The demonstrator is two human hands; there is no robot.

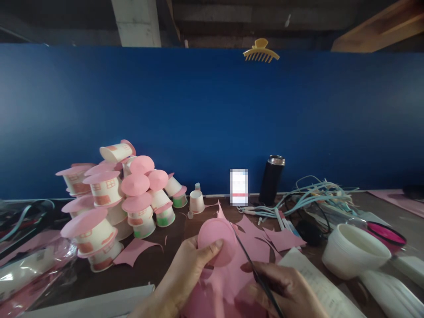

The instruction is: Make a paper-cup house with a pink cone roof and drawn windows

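Note:
My left hand (pixel 195 267) is closed on a round pink paper disc (pixel 217 236), its thumb pressed on the face. In my right hand (pixel 281 287) is a long, thin dark tool that looks like scissors (pixel 247 251) seen edge-on. Their tip lies beside the disc's right edge; whether it touches the paper I cannot tell. Beneath and behind both hands lie pink paper scraps (pixel 253 238) with curved cut edges. Part of my right hand's fingers is hidden behind the tool.
Several paper cups with pink roofs (pixel 106 190) are stacked at the left. Behind the scraps stand a small white cup (pixel 197 202), a blurred-out screen (pixel 239 187) and a black bottle (pixel 272 179). Cables (pixel 318 198) and a white tub (pixel 354 251) occupy the right side.

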